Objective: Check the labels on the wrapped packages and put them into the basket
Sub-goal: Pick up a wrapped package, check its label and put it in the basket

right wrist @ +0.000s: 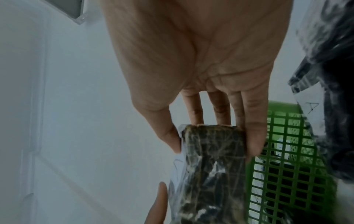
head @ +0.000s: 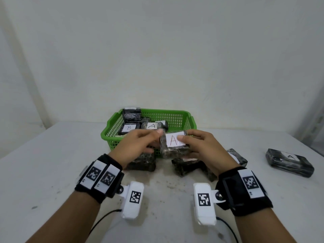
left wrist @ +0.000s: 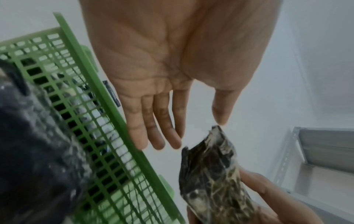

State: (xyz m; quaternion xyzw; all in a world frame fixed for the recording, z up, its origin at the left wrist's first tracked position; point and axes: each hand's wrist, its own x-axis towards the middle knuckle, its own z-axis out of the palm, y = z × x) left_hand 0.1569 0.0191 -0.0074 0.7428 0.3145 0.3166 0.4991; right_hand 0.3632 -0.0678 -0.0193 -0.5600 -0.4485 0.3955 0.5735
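The right hand (head: 201,148) had the wrapped package (head: 175,146) pinched by its end, thumb on the white label and the fingers (right wrist: 254,136) down the far side, so a proper grasp there. The label faced up with a red "A" on it. The left hand (head: 138,146) was a different story: in the left wrist view its fingers were straight and relaxed, and only the thumb tip (left wrist: 220,118) was touching, or just about touching, a corner of the wrap, so not gripping anything.

The package was up off the table (head: 52,172), right in front of the near wall of the green basket (head: 112,135). Inside the basket sat a few more dark packages, one labelled "B" (head: 128,128) and one labelled "A" (head: 152,125) next to it.

On the table under the hands lay more wrapped packages, one beneath the left hand (head: 143,162) and a couple beneath the right (head: 189,165). Well off to the right, another package with an "A" label (head: 289,162) sat by itself.
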